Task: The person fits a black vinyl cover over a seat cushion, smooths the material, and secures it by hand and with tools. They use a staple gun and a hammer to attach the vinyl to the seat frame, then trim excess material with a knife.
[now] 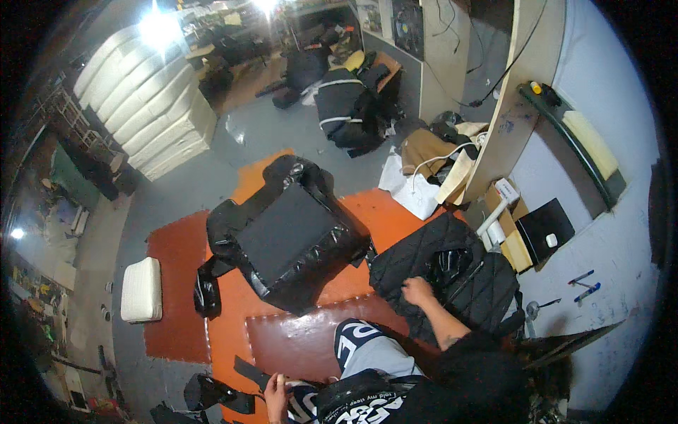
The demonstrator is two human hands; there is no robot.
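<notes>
A black quilted cover (441, 254) lies spread to the front right, with a shiny black patch and a dark zipper-like line on it. My right hand (419, 291) rests on the cover, its fingers curled together at the fabric. Low in the view, beside my leg, my left hand (276, 396) is closed on the end of a flat black strip (251, 372). Ahead of me sits a bulky black upholstered seat piece (289, 233) with a flat dark grey panel facing up and shiny black edges.
White foam blocks (145, 106) are stacked at the back left, and one white cushion (141, 290) lies at the left. Black pieces (212, 392) lie near my left hand. Cardboard boxes (519, 261) stand by the right wall, below a shelf (575, 145). A black bundle (346, 109) sits farther back.
</notes>
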